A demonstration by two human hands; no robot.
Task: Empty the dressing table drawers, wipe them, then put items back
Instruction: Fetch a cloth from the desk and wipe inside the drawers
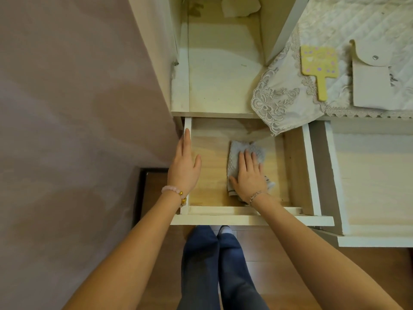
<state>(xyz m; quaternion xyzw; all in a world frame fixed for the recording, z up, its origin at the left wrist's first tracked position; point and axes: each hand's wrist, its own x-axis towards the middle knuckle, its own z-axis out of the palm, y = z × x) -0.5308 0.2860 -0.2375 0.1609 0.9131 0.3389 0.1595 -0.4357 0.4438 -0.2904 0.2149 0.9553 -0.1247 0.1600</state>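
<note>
Forearms (143, 238) reach into drawer (223, 210): L hand (184, 168) flat on side wall, fingers straight; R hand (249, 177) presses cloth (233, 157) w/ fingers spread. Cloth looks soft, light, limp; pinch an edge.

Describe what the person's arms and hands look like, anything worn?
Both forearms are bare, with no sleeves in view. The left hand has a bead bracelet at the wrist, pale pink beads with a few gold ones. The right hand has a thin silver chain bracelet at the wrist. No gloves, and no rings visible.
</note>
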